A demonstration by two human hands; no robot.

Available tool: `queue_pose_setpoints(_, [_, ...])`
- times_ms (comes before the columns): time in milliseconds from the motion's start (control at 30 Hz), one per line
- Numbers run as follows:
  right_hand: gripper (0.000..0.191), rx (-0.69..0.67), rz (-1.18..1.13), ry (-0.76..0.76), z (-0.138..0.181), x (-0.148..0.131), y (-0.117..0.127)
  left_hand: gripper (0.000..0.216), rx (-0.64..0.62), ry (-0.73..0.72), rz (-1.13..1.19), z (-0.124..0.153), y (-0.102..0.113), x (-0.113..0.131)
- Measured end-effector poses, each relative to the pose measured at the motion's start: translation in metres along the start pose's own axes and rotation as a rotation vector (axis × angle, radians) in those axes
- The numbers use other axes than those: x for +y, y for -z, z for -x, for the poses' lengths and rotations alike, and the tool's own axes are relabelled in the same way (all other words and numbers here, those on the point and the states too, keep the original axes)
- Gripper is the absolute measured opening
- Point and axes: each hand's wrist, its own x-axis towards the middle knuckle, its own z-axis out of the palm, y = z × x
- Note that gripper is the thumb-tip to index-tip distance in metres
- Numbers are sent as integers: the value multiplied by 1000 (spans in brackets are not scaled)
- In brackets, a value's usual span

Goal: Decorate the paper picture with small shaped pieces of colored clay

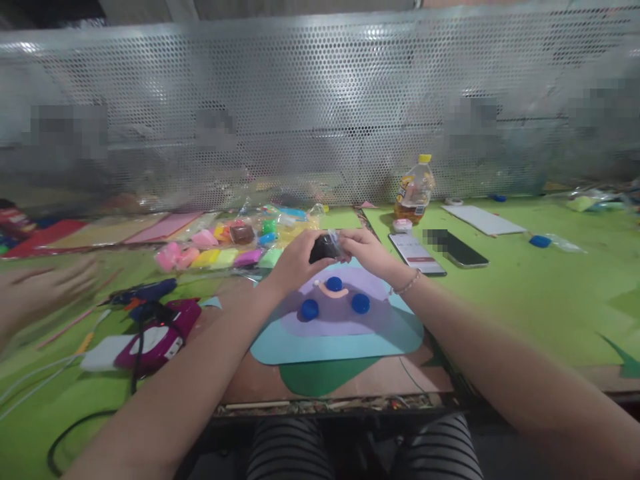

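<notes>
Fingers of my left hand (296, 258) curl around a black clay packet (323, 249) while my right hand (369, 251) pinches its clear wrapper (343, 248); my feed shows it by the far edge of lilac paper (340, 325) bearing three blue caps (361, 303).

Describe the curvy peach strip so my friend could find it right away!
Low in the middle of the picture, find the rounded light-blue sheet, then the lilac sheet lying on it. There, among three round blue pieces, lies the peach strip: it alone is thin and curved.
</notes>
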Motion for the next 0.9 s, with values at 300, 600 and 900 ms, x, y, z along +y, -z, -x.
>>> queue_pose_setpoints(300, [15, 65, 323, 26, 0, 13, 1, 23, -120, 101, 96, 0, -4, 3])
queue_pose_setpoints(600, [8, 69, 477, 297, 2, 6, -4, 25, 169, 70, -7, 2, -7, 0])
queue_pose_setpoints(900, [20, 322, 788, -105, -10, 60, 65, 19, 215, 361, -17, 4, -7, -12])
